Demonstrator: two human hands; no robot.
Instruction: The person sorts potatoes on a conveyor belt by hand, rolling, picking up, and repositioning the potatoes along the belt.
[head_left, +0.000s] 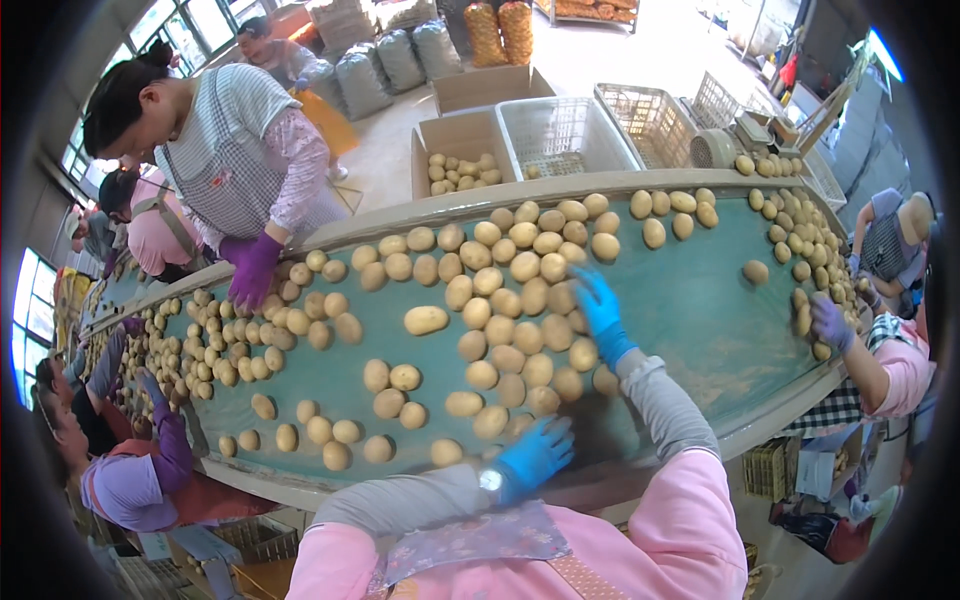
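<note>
Many potatoes (541, 331) lie on a green conveyor belt (690, 330) before me, most of them clustered in front of my hands. My right hand (600, 311), in a blue glove, reaches over the belt with its fingers against the right side of this cluster. Nearer to me, my left hand (534, 459), also gloved in blue, hovers palm down at the cluster's near edge, fingers somewhat spread and slightly blurred. No potato shows in either hand, though both palms are hidden. A longer potato (426, 320) lies apart, left of the cluster.
Across the belt a person's purple-gloved hands (253, 270) touch potatoes. Another person's gloved hand (831, 322) works at the right end. Behind the far rail stand a cardboard box (450, 137) holding potatoes and white plastic crates (566, 124). Full sacks (401, 60) stand farther back.
</note>
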